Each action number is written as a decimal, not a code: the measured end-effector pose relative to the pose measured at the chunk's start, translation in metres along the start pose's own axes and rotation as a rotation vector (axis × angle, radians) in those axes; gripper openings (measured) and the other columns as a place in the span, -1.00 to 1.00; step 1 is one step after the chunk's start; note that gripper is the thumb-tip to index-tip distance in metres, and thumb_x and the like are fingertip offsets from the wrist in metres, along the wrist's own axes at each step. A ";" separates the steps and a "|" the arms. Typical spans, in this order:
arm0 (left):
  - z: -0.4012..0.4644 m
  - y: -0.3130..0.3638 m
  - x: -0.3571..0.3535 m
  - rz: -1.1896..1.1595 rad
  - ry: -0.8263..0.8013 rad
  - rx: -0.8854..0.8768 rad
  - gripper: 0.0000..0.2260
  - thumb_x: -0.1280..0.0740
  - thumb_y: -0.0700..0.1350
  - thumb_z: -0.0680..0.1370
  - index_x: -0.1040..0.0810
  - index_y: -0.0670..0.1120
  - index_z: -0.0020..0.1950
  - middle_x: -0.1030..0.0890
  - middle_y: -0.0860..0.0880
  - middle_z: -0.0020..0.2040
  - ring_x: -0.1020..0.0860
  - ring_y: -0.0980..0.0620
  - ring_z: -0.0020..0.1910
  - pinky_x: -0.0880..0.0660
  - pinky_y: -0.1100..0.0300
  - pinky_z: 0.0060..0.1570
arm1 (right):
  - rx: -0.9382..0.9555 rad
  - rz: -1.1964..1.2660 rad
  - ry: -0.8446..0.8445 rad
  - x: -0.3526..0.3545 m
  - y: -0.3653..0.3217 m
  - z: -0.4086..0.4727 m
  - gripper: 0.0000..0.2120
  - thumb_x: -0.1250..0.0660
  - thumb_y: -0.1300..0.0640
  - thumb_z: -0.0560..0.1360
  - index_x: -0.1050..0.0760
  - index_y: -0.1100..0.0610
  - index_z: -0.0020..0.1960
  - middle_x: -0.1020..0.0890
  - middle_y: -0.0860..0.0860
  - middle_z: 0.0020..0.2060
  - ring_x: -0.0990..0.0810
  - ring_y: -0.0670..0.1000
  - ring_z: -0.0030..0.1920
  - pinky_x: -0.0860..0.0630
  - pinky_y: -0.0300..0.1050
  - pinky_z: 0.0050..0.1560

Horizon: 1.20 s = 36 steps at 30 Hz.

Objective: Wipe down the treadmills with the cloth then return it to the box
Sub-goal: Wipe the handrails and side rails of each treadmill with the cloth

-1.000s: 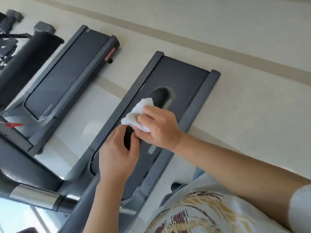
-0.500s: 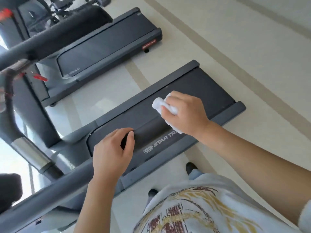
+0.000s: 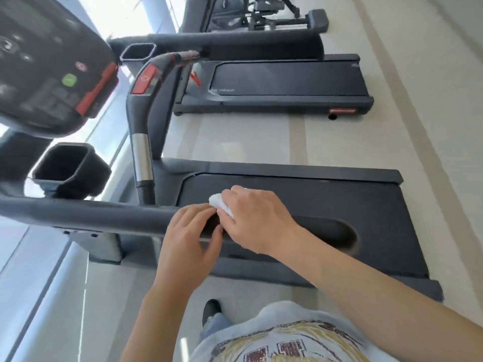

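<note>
My right hand (image 3: 257,218) holds a small white cloth (image 3: 219,203) bunched under its fingers and presses it on the dark side handrail (image 3: 104,216) of the near treadmill (image 3: 366,205). Only a corner of the cloth shows past the knuckles. My left hand (image 3: 189,237) grips the same rail just left of the cloth, thumb under the rail, its fingertips touching the right hand. The rail's rounded end (image 3: 337,231) sticks out to the right of my right wrist. No box is in view.
A second treadmill (image 3: 287,79) stands parallel beyond a strip of pale floor. The near treadmill's console (image 3: 52,61), cup holder (image 3: 65,168) and curved upright handle (image 3: 142,152) are at the left. Other gym equipment (image 3: 274,17) is at the top. My shoe (image 3: 210,309) is on the floor.
The view has swung left, bringing the console into sight. My right hand slid the cloth back along the rail toward my left hand, and the two hands now touch.
</note>
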<state>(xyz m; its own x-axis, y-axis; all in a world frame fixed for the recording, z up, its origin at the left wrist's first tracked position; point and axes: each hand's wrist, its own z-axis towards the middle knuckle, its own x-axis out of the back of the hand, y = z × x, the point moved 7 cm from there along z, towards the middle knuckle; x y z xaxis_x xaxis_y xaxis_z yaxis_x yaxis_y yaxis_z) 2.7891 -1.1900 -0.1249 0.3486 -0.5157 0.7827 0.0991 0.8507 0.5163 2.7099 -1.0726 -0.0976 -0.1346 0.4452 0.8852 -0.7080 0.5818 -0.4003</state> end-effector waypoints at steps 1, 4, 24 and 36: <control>-0.002 -0.006 0.004 0.017 0.012 0.017 -0.74 -0.46 -0.15 0.58 -0.66 -0.09 0.28 -0.61 0.13 0.25 -0.51 0.10 0.28 -0.46 0.12 0.34 | 0.011 0.009 -0.011 -0.002 -0.007 0.006 -0.88 -0.24 0.05 0.67 -0.48 0.02 -0.03 -0.45 -0.06 -0.26 -0.40 0.06 -0.29 -0.32 -0.06 -0.29; -0.006 -0.022 0.018 0.056 0.029 0.032 -0.72 -0.46 -0.09 0.58 -0.67 -0.09 0.28 -0.63 0.08 0.27 -0.52 0.06 0.30 -0.47 0.06 0.36 | 0.039 0.050 -0.027 -0.008 -0.022 0.018 -0.83 -0.31 0.08 0.64 -0.35 -0.11 -0.04 -0.40 -0.10 -0.29 -0.33 0.02 -0.33 -0.25 -0.10 -0.34; -0.033 -0.167 0.124 0.098 0.166 0.125 -0.73 -0.47 -0.29 0.56 -0.68 -0.17 0.26 -0.63 -0.05 0.32 -0.52 -0.07 0.35 -0.45 0.03 0.43 | 0.067 -0.121 0.129 -0.112 -0.148 0.126 -0.72 -0.12 -0.06 0.68 -0.57 0.01 0.15 -0.55 -0.03 -0.26 -0.61 0.06 -0.19 -0.46 -0.09 -0.48; -0.032 -0.226 0.147 0.022 0.120 -0.024 -0.76 -0.38 -0.21 0.61 -0.68 -0.17 0.26 -0.61 -0.06 0.37 -0.54 -0.14 0.36 -0.47 -0.17 0.36 | -0.154 -0.093 0.055 -0.100 -0.118 0.100 -0.70 -0.20 -0.17 0.65 -0.50 0.01 -0.10 -0.56 -0.07 -0.20 -0.48 0.02 -0.30 -0.47 -0.06 -0.35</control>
<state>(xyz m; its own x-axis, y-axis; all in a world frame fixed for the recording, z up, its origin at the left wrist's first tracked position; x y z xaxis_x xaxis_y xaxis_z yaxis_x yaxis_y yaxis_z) 2.8476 -1.4551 -0.1378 0.4596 -0.4822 0.7458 0.1117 0.8645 0.4902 2.7373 -1.2542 -0.1149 -0.0320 0.4187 0.9076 -0.6008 0.7176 -0.3522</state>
